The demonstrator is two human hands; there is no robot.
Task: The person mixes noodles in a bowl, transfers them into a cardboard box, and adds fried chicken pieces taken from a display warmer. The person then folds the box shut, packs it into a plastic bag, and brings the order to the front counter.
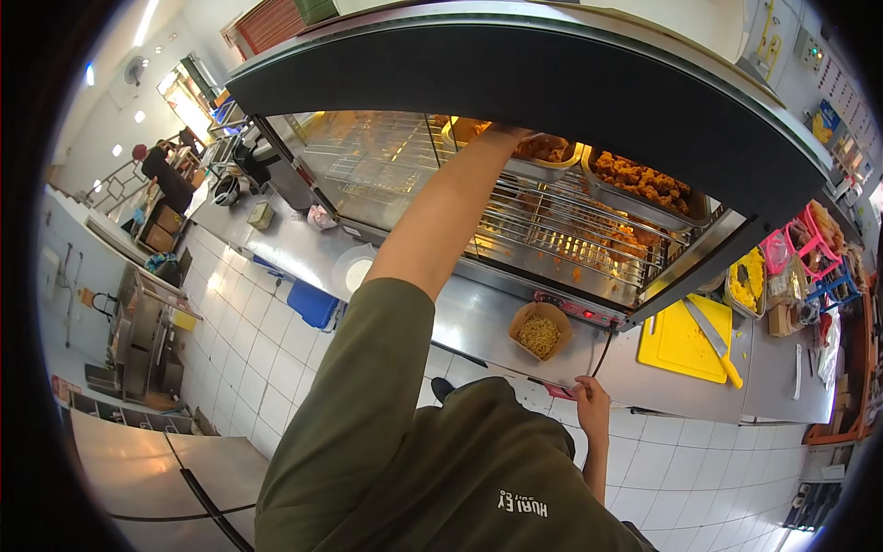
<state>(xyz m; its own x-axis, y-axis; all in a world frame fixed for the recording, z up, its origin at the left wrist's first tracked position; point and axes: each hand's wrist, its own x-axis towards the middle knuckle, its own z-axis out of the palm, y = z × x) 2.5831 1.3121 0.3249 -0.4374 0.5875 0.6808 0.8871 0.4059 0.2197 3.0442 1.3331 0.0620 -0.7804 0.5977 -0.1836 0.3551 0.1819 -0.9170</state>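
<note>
My left arm reaches up into a heated glass display cabinet (552,62). Its hand (509,132) is over a metal tray of fried chicken (548,153) and is largely hidden by the cabinet's dark upper panel, so its grip does not show. A second metal tray of fried pieces (638,181) sits to the right on the wire rack (538,214). My right hand (592,399) is low by the counter's front edge, fingers curled, beside a pink-and-black object (560,391); whether it grips that is unclear. An open paper box of noodles (539,336) stands on the counter.
A yellow cutting board (679,341) with a knife (710,334) lies right, near a container of yellow food (746,279). Left are a round lidded container (355,269) and a blue bin lid (312,303). A power cord (603,359) crosses the counter. Another person (165,172) stands far left.
</note>
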